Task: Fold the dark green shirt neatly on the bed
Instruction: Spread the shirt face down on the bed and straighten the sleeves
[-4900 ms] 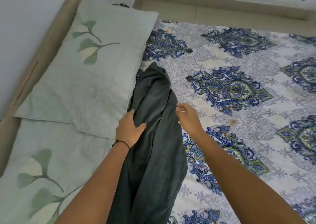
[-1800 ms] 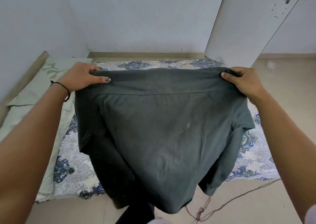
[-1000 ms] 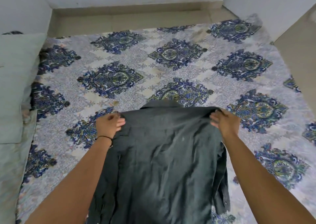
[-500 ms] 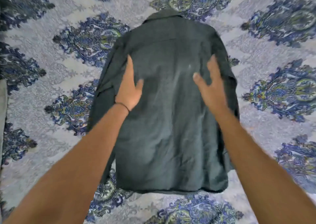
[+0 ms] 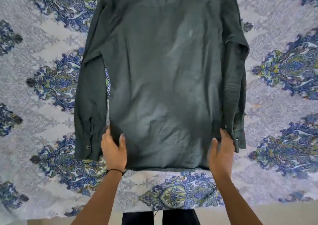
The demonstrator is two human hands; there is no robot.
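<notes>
While both hands (image 5: 167, 153) pinch its hem corners, the dark green shirt (image 5: 161, 73) lies flat, back up.

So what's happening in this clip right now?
A person is laying a dark green shirt back-up on a patterned bedsheet. The left hand and right hand each grip a bottom corner at the hem. Both sleeves lie alongside the body; no fold has been made yet.

Left hand (image 5: 113, 150) and right hand (image 5: 221, 151), palms down on bare forearms reaching forward, thumbs turned inward, fingers curled closed; a thin dark band circles the left wrist.
</notes>
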